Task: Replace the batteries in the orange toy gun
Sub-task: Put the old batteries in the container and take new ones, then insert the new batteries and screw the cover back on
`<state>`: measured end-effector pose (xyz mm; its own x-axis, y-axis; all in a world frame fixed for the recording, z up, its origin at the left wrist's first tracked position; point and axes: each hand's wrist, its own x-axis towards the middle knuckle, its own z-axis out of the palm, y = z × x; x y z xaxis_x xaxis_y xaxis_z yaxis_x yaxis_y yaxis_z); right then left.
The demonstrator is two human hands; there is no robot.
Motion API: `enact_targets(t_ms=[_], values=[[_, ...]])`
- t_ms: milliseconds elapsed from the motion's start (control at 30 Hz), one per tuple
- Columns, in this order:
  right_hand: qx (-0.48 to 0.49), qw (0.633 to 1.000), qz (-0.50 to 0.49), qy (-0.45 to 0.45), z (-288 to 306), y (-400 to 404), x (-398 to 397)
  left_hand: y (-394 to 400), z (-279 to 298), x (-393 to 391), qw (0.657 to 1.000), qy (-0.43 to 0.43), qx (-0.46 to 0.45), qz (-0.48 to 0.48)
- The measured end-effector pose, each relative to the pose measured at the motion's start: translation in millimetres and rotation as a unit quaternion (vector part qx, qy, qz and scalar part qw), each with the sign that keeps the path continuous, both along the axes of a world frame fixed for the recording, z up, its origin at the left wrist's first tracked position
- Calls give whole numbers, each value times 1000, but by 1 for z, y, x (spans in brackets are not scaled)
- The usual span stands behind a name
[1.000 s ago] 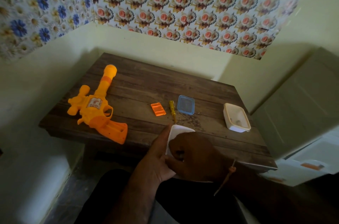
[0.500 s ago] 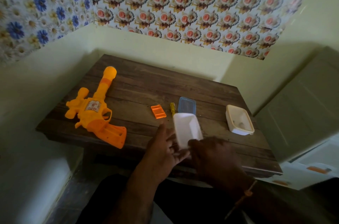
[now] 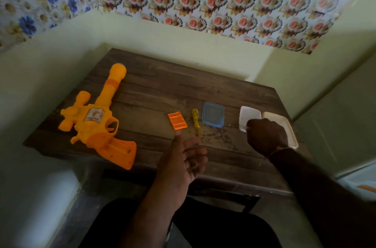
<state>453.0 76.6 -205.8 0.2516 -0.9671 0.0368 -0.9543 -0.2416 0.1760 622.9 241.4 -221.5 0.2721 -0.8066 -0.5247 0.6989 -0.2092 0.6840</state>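
The gun (image 3: 97, 123) lies at the surface's (image 3: 162, 89) left, cover (image 3: 177, 123) off beside it. The right hand (image 3: 266, 136) grips a white box (image 3: 249, 117); the left hand (image 3: 187, 158) hangs relaxed, palm up, seemingly empty. Likely next: loading batteries into the handle.

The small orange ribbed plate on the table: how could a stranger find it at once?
Start from the orange toy gun at the left of the wooden table. Going right, the orange ribbed plate lies flat just before the yellow screwdriver. It alone is small, orange and rectangular.
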Motion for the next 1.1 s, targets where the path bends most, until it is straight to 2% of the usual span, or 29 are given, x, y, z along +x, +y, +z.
enact_targets(t_ms=[167,233,300,367,467,600,800,867,933,1000,1100], values=[[-76,996,10,-45,5,1,-5,-4,-1,1,1000,-20,-16,9],[-70,980,-25,-185,18,10,5,-4,1,3,999,-29,-28,20],[-5,942,-62,-330,28,22,21,-2,5,5,998,-35,-41,34],[84,922,-32,-376,32,39,40,-1,10,7,997,-34,-51,42],[191,911,69,-359,36,81,75,4,24,25,993,-39,-79,73],[198,922,192,-270,18,124,132,23,39,78,973,-51,-110,196],[247,892,331,-182,23,160,192,70,30,136,941,-26,-47,335],[270,902,315,-120,22,162,206,75,24,142,933,-17,-25,358],[250,920,290,-85,21,161,214,78,21,142,923,-11,-3,384],[192,930,302,-88,25,160,209,77,21,136,917,-7,10,398],[155,928,308,-143,27,157,194,67,21,118,932,-4,19,362]])
